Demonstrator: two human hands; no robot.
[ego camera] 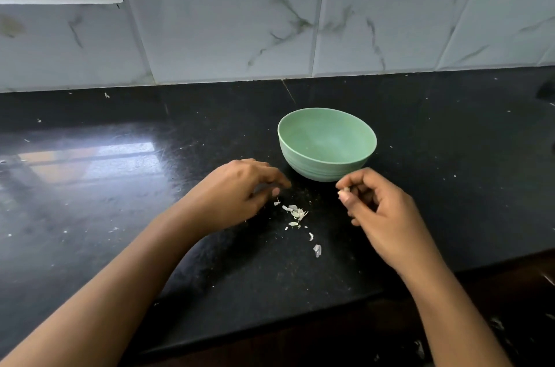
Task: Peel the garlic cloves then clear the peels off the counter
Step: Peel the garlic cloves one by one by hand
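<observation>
A small garlic clove (344, 191) is pinched between the thumb and fingers of my right hand (381, 213), just in front of the green bowl (303, 166). The bowl stands on the black counter (120, 186) and looks empty from here. Several pale garlic peels (295, 212) lie scattered on the counter between my hands. My left hand (237, 192) hovers palm down over the counter left of the peels, its fingers loosely curled and holding nothing that I can see.
A marbled tile wall (300, 12) rises behind the counter. The counter's front edge (300, 315) runs diagonally below my arms. Small white specks dot the dark surface, and a few peel scraps (420, 348) lie on the floor at lower right.
</observation>
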